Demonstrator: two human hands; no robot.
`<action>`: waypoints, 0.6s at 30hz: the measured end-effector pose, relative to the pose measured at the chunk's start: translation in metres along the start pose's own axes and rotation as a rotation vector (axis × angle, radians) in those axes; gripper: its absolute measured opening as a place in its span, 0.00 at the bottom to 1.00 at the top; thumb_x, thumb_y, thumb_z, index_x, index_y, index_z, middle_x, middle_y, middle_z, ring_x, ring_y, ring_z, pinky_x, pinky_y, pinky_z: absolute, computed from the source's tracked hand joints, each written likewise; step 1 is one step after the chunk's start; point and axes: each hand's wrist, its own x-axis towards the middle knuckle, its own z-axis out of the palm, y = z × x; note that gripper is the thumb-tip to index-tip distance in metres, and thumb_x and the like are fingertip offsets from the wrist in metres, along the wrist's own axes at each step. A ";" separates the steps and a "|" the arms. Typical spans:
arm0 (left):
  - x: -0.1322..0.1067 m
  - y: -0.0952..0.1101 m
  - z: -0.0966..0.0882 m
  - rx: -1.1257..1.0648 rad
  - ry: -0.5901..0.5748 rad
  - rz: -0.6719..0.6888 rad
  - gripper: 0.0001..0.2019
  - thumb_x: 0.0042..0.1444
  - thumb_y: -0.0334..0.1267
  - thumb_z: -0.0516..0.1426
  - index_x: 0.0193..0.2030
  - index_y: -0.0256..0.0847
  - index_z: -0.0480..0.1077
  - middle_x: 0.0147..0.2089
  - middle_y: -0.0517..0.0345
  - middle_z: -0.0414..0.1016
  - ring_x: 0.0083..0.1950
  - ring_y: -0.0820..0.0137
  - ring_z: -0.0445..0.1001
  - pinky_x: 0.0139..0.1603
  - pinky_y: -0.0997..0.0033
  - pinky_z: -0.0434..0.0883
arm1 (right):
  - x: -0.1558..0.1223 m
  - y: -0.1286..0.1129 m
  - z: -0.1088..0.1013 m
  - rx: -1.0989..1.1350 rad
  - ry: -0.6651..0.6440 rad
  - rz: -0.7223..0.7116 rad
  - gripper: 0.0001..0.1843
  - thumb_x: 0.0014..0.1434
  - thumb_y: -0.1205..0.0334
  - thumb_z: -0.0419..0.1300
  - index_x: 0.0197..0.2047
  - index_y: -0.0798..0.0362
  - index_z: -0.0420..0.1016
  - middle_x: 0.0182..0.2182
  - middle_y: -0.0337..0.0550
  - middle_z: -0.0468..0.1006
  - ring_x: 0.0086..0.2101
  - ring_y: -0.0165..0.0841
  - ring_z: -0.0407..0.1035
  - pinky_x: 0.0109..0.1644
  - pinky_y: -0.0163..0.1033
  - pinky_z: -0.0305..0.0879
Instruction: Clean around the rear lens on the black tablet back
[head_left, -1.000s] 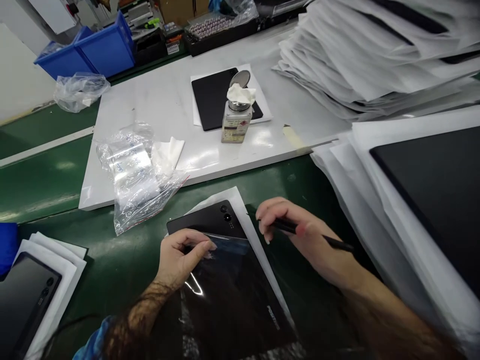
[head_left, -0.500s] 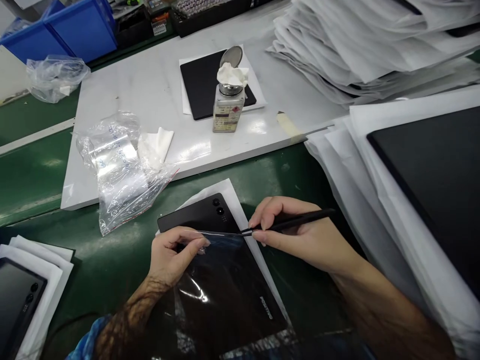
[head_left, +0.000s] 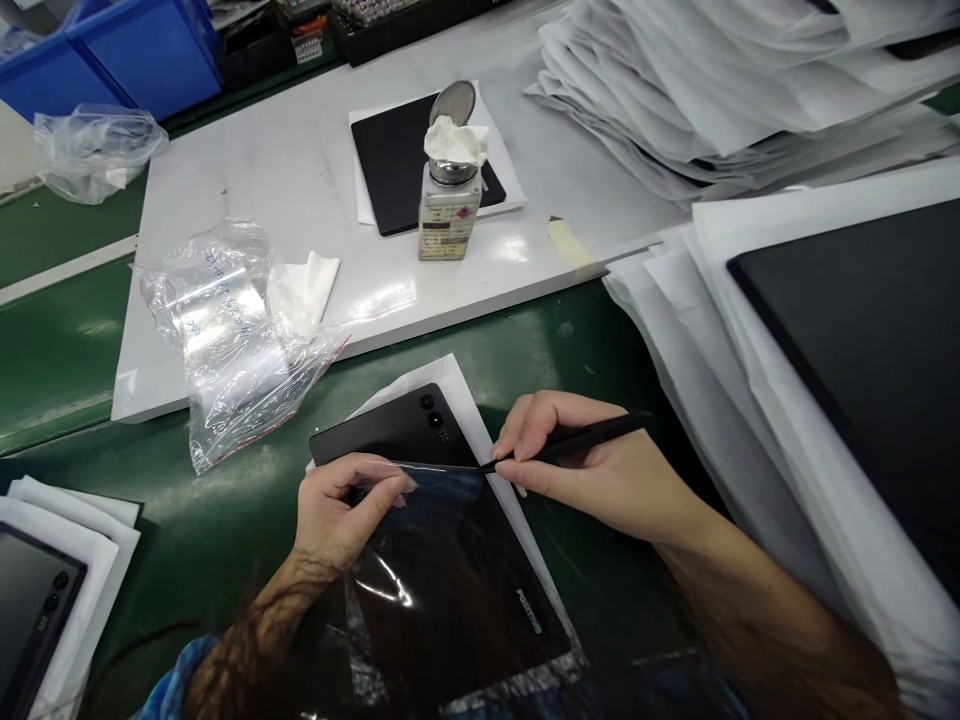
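Observation:
A black tablet back cover [head_left: 397, 435] with two camera lenses lies on a white sheet [head_left: 442, 375] on the green bench. A clear protective film [head_left: 442, 560] covers its near part. My left hand [head_left: 337, 515] pinches the film's upper left edge. My right hand [head_left: 592, 470] holds thin black tweezers [head_left: 577, 440], whose tip touches the film's upper right corner at the cover's edge.
A white board [head_left: 300, 170] behind holds a clear plastic bag [head_left: 225, 340], a solvent bottle with a wipe on top [head_left: 450, 195] and another black cover [head_left: 397, 165]. Paper-wrapped covers are stacked at right [head_left: 750, 80] and lower left [head_left: 45, 590]. Blue bins [head_left: 135, 50] stand far left.
My right hand has turned the tweezers from pointing down-right and brought their tip to the film's right corner. My left hand keeps its pinch. The view has shifted slightly.

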 end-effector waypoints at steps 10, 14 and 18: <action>0.007 0.012 0.010 0.086 -0.033 0.107 0.06 0.67 0.33 0.78 0.36 0.47 0.97 0.34 0.53 0.98 0.32 0.57 0.98 0.38 0.71 0.94 | 0.005 0.031 0.025 0.267 0.303 0.059 0.35 0.56 0.35 0.96 0.32 0.45 0.79 0.29 0.36 0.87 0.26 0.34 0.82 0.35 0.43 0.86; 0.011 0.017 0.012 0.130 -0.094 0.185 0.07 0.65 0.32 0.77 0.35 0.47 0.96 0.33 0.54 0.97 0.30 0.57 0.97 0.37 0.73 0.92 | 0.012 0.047 0.040 0.264 0.368 0.075 0.35 0.52 0.38 0.98 0.32 0.44 0.79 0.30 0.37 0.88 0.29 0.39 0.86 0.39 0.47 0.89; 0.012 0.017 0.012 0.160 -0.117 0.236 0.09 0.67 0.31 0.76 0.35 0.47 0.95 0.33 0.54 0.97 0.30 0.58 0.97 0.37 0.72 0.93 | 0.014 0.045 0.042 0.252 0.340 0.077 0.34 0.56 0.38 0.96 0.33 0.43 0.78 0.32 0.37 0.88 0.31 0.39 0.87 0.41 0.49 0.90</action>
